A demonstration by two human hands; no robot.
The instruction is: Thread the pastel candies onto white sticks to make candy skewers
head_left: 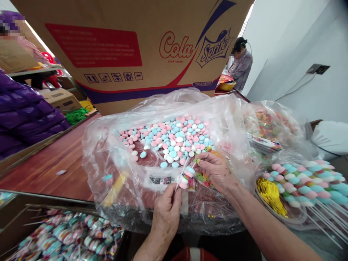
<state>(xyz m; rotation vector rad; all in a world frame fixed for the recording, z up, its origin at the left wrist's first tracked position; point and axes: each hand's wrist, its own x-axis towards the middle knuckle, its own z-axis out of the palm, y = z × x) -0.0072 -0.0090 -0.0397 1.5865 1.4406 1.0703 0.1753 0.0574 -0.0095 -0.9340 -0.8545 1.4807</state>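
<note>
Discs of smooth pink, blue and white candy [179,139] lay loose, too many to count, on crinkled clear plastic [100,165]. Over its near part, the left hand [168,203] grasped one candy skewer [187,177] by its thin stick, while the right hand [213,168] pinched a small greenish gummy [198,161] beside it. One big cardboard carton [108,43] blocked the view beyond; one round bowl [302,218] of shiny gold strips [272,197] stood at right.

Pale wall [293,40] w/ dk elec. outlet [318,69] on R, reddish-brn tbl [49,159] showing on L.
</note>
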